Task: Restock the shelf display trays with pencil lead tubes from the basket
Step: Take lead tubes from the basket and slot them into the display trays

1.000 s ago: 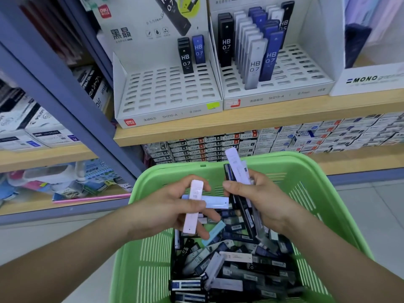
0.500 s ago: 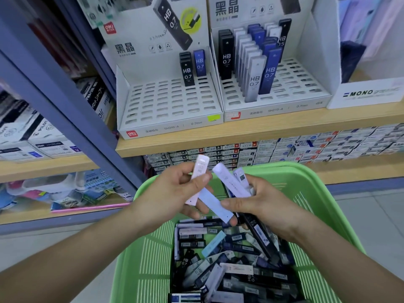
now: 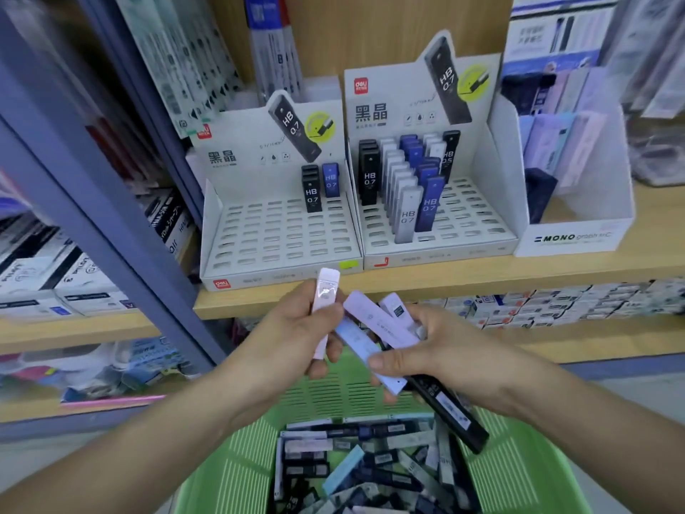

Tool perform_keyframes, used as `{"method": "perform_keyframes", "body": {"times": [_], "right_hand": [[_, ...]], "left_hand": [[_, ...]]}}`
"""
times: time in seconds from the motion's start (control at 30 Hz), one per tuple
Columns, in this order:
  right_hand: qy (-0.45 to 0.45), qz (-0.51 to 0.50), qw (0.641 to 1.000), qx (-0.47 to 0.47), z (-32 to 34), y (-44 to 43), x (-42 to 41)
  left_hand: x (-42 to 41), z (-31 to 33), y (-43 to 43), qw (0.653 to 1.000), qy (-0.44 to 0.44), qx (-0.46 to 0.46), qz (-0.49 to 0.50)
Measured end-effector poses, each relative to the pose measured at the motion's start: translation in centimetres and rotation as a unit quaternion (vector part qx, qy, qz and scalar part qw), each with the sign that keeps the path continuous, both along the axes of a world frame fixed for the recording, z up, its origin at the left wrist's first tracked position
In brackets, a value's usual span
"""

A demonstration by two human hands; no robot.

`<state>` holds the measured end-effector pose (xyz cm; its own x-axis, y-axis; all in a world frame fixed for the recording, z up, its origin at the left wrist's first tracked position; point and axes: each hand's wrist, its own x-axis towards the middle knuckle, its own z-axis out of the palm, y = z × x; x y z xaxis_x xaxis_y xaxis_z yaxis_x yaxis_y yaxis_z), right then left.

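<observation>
My left hand point(image 3: 293, 335) grips an upright pale pink lead tube point(image 3: 324, 309) and a light blue tube point(image 3: 370, 359) lying across its fingers. My right hand point(image 3: 437, 358) holds a bundle of tubes: a lilac tube point(image 3: 378, 324), a white one behind it and a black tube point(image 3: 448, 413) pointing down to the right. Both hands hover above the green basket point(image 3: 519, 461), which holds several loose tubes point(image 3: 363, 465). On the shelf above stand the left display tray point(image 3: 281, 235), nearly bare, and the right display tray point(image 3: 463, 217), part filled.
A white MONO display box point(image 3: 574, 217) stands to the right of the trays on the wooden shelf point(image 3: 444, 280). A blue shelf upright point(image 3: 96, 202) runs diagonally at the left. Boxed stock fills the lower shelf and the left bay.
Both hands have risen from the basket toward the shelf with their tubes. The view has tilted upward and closer to the trays.
</observation>
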<state>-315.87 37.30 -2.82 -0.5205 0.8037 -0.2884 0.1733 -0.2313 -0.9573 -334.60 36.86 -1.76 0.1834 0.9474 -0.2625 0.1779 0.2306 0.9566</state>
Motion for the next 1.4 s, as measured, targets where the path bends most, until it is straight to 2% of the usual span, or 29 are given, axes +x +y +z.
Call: {"method": "perform_keyframes", "body": {"times": [0.1,0.23,0.4,0.47,0.57,0.67,0.87,1.0,1.07,1.2,1.3,1.4], "right_hand": [[0.025,-0.015,1.000,-0.009,1.2,0.0,0.2],[0.038,-0.023,0.999,-0.031,3.0,-0.5,0.7],[0.016,-0.069,0.996,-0.056,4.2,-0.6,3.9],[0.076,-0.136,0.983,-0.094,4.4,-0.2,5.5],[0.224,-0.222,0.938,-0.148,5.7,0.9,6.6],[0.278,-0.258,0.914,-0.140,7.2,1.6,6.9],[0.271,-0.305,0.910,-0.066,7.7,2.8,9.5],[0.321,-0.317,0.888,-0.083,8.2,4.3,12.4],[0.336,-0.321,0.880,-0.100,8.1,4.9,13.4],[0.302,-0.342,0.885,-0.092,7.6,6.0,14.9],[0.262,-0.370,0.891,-0.029,7.3,6.8,16.0],[0.238,-0.407,0.881,0.022,7.0,7.6,17.1]], "left_hand": [[0.4,1.4,0.7,0.999,-0.017,-0.001,0.033],[1.3,3.0,1.0,0.995,0.026,0.084,-0.044],[1.5,5.1,3.1,0.990,-0.030,0.130,0.045],[1.8,6.7,4.2,0.985,-0.048,0.152,0.063],[3.8,8.4,5.0,0.982,-0.029,0.178,0.052],[6.8,9.2,5.5,0.979,-0.019,0.200,0.034],[11.3,10.4,7.8,0.978,-0.016,0.207,0.023],[13.0,11.9,8.9,0.977,-0.028,0.205,-0.052],[13.8,12.7,9.4,0.973,0.009,0.215,-0.083],[16.1,12.8,11.4,0.967,0.068,0.235,-0.075],[18.0,12.2,13.1,0.974,0.075,0.202,-0.063],[19.8,11.8,14.3,0.976,0.085,0.192,-0.059]]}}
